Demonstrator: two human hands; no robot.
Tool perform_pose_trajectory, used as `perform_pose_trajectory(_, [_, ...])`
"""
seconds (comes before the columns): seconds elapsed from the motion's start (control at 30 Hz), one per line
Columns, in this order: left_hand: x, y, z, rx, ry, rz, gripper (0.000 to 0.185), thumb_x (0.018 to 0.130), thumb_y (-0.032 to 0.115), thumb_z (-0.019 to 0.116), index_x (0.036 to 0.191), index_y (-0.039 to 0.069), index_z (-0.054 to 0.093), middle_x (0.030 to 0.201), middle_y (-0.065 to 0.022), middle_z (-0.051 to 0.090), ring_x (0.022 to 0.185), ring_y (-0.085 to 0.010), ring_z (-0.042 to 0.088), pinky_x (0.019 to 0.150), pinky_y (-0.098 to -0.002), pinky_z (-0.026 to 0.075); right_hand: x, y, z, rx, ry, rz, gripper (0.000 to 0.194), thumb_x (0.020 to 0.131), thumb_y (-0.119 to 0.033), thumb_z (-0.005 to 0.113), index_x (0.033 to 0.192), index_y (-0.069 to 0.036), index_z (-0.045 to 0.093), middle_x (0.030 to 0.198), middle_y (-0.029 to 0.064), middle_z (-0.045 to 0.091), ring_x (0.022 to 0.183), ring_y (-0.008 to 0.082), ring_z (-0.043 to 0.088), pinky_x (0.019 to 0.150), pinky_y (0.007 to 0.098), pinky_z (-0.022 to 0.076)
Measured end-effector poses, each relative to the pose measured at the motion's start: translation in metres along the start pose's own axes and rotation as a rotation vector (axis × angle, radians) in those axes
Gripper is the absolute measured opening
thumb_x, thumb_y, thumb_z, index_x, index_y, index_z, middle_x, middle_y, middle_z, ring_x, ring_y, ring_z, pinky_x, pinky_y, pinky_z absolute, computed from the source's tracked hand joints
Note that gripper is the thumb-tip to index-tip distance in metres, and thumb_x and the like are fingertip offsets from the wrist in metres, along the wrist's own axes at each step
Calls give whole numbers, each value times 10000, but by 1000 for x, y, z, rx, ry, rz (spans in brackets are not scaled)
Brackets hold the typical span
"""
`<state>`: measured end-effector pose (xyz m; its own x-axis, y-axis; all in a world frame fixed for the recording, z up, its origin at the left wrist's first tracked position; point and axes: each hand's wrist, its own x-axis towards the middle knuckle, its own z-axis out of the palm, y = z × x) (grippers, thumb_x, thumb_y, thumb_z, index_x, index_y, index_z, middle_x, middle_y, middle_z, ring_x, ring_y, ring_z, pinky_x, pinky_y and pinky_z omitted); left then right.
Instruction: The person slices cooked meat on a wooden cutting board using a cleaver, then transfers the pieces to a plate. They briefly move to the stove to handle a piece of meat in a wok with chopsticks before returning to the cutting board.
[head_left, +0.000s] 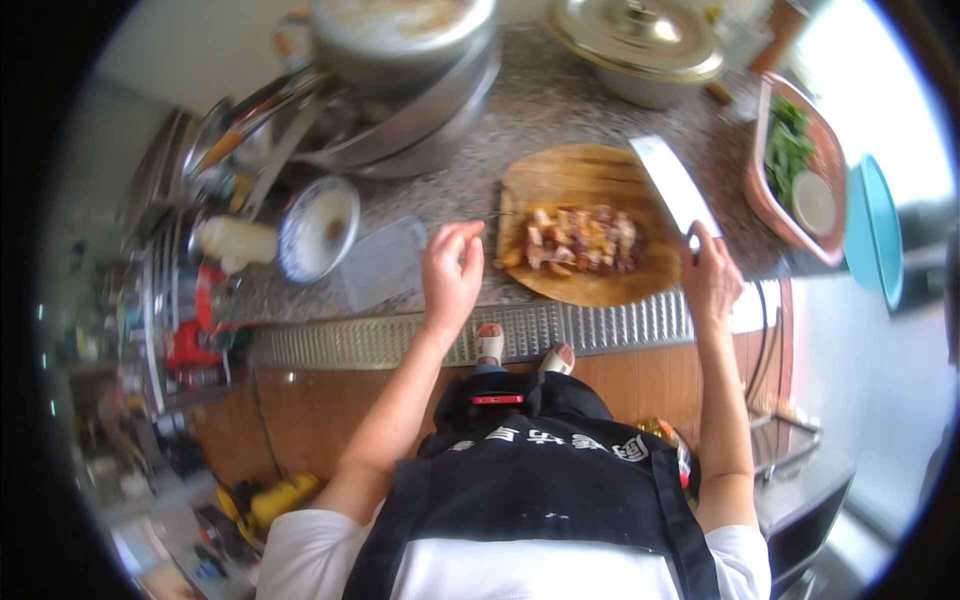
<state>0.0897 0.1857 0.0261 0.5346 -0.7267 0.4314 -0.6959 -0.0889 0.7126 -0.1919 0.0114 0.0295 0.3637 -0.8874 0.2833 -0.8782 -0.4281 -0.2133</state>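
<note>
My right hand (711, 281) grips the handle of a cleaver (671, 180), whose broad bright blade points up and left over the right edge of a round wooden cutting board (577, 176). Chopped meat (581, 238), with browned skin and pale and dark red pieces, lies heaped on the board. Just left of the board hangs my left hand (453, 270), fingers bent and thumb apart, with nothing seen in it. A clear plastic container or lid (384, 262) lies beside that hand on the speckled stone counter (525, 82).
A blue-and-white bowl (319, 229) and a squeeze bottle (238, 240) stand at left. Large metal pots (405, 97) and a lidded pot (637, 45) sit at the back. At right are a pink basket (759, 165) with green leaves (786, 142) and a turquoise basin (874, 232).
</note>
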Motion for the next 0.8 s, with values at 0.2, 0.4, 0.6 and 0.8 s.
perform_pose_trajectory(0.2, [-127, -31, -72, -45, 92, -460, 202, 896, 2, 587, 1090, 6, 644, 992, -68, 662, 850, -120, 614, 681, -237, 482, 17, 27, 39, 157, -231, -227, 450, 843, -5, 551, 1252, -178, 623, 978, 107, 550, 947, 265, 571, 804, 390, 500])
perform_pose_trajectory(0.4, [-265, -100, -88, 162, 55, -841, 183, 889, 70, 578, 1045, 32, 667, 911, -133, 697, 823, -184, 667, 727, -290, 519, 23, 49, 57, 194, -210, -276, 483, 801, 40, 560, 1250, -127, 623, 937, 115, 524, 892, 279, 556, 821, 398, 479])
perform_pose_trajectory(0.6, [-395, -199, -104, -93, -17, -1242, 104, 853, 159, 579, 804, 81, 629, 699, -63, 603, 563, -184, 569, 465, -330, 440, 22, 71, 67, 273, -263, -344, 437, 798, 25, 574, 1228, -45, 608, 959, 140, 543, 920, 293, 557, 849, 407, 462])
perform_pose_trajectory(0.8, [-412, -222, -148, -144, -27, -1533, 136, 823, 206, 558, 771, 97, 619, 631, -69, 565, 482, -168, 493, 400, -352, 371, 30, -2, 54, 244, 230, -398, 363, 866, -38, 567, 1225, 8, 588, 1036, 143, 611, 962, 255, 598, 839, 369, 491])
